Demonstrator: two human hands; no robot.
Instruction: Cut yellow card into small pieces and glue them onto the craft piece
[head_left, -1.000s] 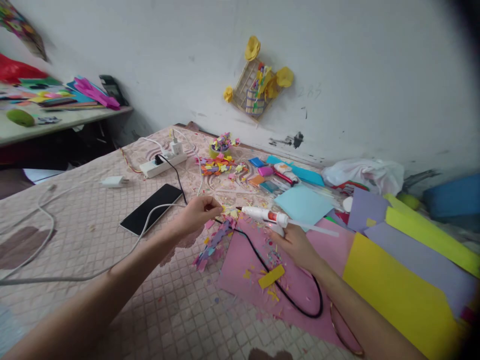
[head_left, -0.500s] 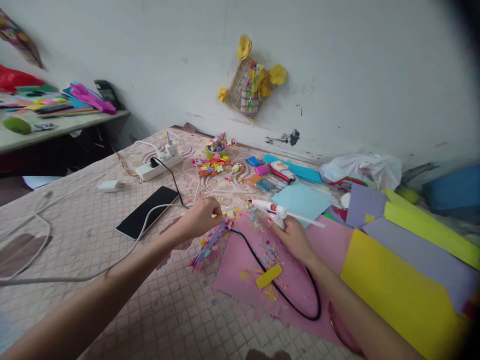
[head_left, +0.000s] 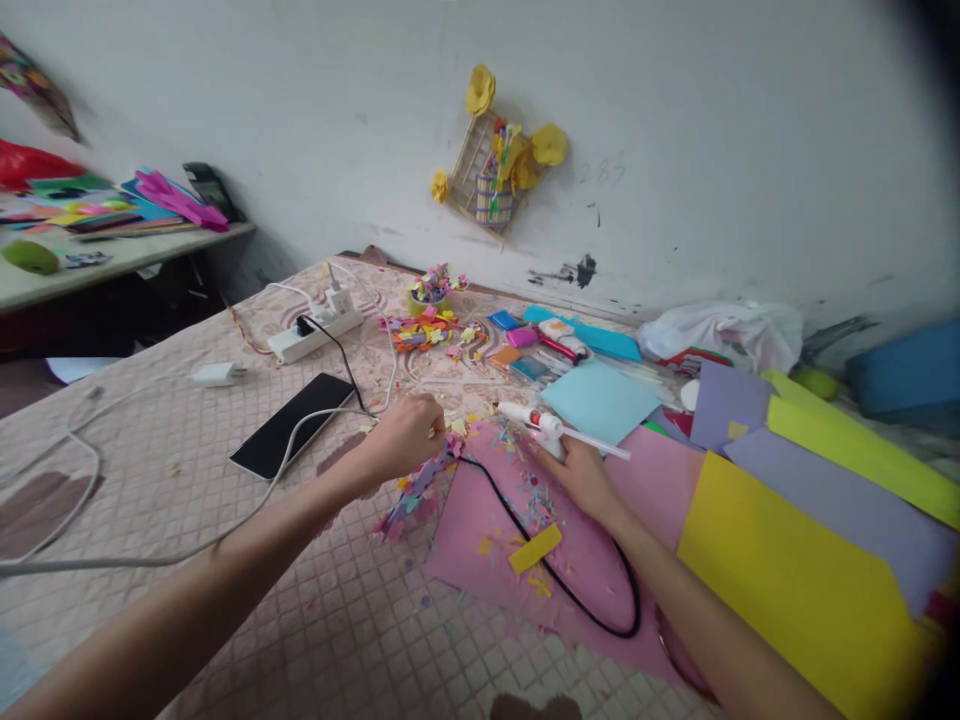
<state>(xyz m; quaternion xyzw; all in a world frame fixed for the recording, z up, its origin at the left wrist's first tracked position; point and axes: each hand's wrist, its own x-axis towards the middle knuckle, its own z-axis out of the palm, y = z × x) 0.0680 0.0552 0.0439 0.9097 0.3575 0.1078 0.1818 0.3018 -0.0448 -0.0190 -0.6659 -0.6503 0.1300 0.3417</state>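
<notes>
My right hand (head_left: 581, 470) is wrapped round a white hot glue gun (head_left: 529, 416), whose nozzle points left toward my other hand. A pale glue stick (head_left: 606, 445) juts from its back end. My left hand (head_left: 409, 437) is closed with the fingers curled in, and what it pinches is hidden. Just below and beside it lies a bunch of small multicoloured cut-out shapes (head_left: 415, 495). Under my right hand is a pink sheet (head_left: 469, 540) strewn with tiny scraps and a yellow strip (head_left: 535, 549). The black cord (head_left: 634, 600) loops over this sheet.
Left of my left hand lie a black phone (head_left: 289, 425), a power strip (head_left: 315, 335) and a white charger (head_left: 215, 374) with trailing cables. Behind are a small pot of cut-outs (head_left: 429, 292) and loose flower shapes (head_left: 420, 332). Yellow sheets (head_left: 787, 570) cover the right side.
The glue gun in my right hand has shifted slightly left and down. My left hand stays closed in nearly the same place. The whole view has moved a little.
</notes>
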